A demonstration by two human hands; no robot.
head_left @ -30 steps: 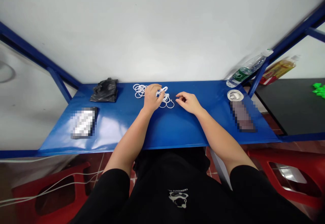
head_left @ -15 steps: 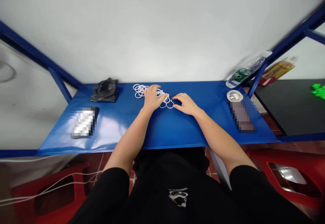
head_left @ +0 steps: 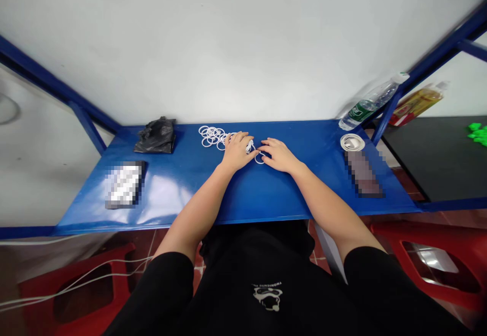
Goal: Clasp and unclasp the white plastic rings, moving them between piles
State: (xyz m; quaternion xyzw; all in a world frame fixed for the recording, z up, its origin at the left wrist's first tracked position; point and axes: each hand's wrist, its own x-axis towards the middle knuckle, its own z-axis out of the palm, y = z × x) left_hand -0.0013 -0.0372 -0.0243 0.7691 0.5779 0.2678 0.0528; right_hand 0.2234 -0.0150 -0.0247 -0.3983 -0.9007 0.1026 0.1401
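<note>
Several thin white rings (head_left: 210, 136) lie in a loose, overlapping pile on the blue tabletop (head_left: 262, 199). My left hand (head_left: 238, 152) rests palm down over the right part of the pile, its fingers stretched out and covering some rings. Close to its right, my right hand (head_left: 279, 155) has its fingers and thumb apart, with the tips at a single white ring (head_left: 259, 159). That ring sits between the two hands, and the fingertips partly hide its edge. A small bunch of white rings (head_left: 249, 146) shows beside my left fingers.
A crumpled black plastic bag (head_left: 157, 135) and a blurred-out phone-like object (head_left: 126, 183) are on the left. To the right are a coiled white cable (head_left: 352, 143), a second blurred-out object (head_left: 363, 174) and a leaning water bottle (head_left: 371, 105). A white wall (head_left: 243, 46) stands behind the table.
My left hand has slid right and slightly nearer, closing in on my right hand and uncovering rings on its left. My right hand has barely moved; its fingers are a little closer together.
</note>
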